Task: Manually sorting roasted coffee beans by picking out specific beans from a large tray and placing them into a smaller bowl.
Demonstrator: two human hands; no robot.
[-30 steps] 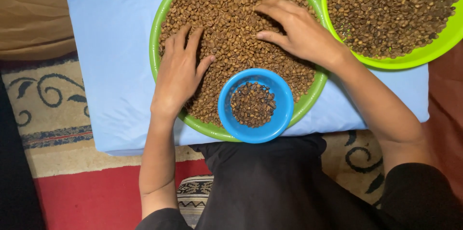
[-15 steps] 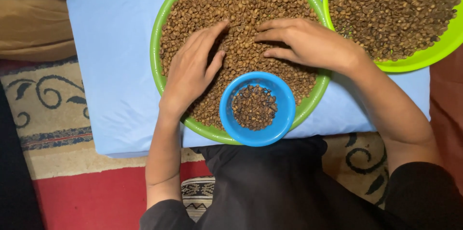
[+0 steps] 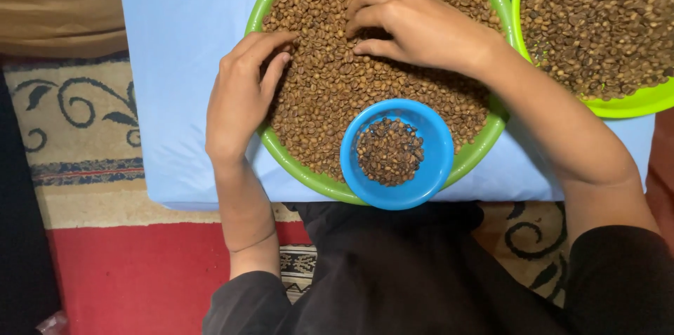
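Note:
A large green tray (image 3: 261, 140) full of light brown coffee beans (image 3: 330, 96) lies on a pale blue cushion (image 3: 175, 61). My left hand (image 3: 240, 96) rests on the tray's left side, fingers bent, thumb and forefinger apart over the beans. My right hand (image 3: 418, 26) lies on the beans at the top middle, its fingers curled down into them with the thumb tucked below; whether it pinches any bean is hidden. A small blue bowl (image 3: 439, 159) holding darker beans (image 3: 390, 152) sits on the tray's near edge, between my forearms.
A second green tray (image 3: 625, 106) of darker beans (image 3: 597, 19) sits at the upper right, touching the first. The cushion lies on a patterned red and cream rug (image 3: 91, 237). Tan fabric (image 3: 56, 5) is at the upper left. My dark-clothed lap (image 3: 393, 272) is below.
My left hand slid from the middle of the beans to the tray's left edge and curled. My right hand moved up and bent its fingers. The view shifted left, so everything sits further right.

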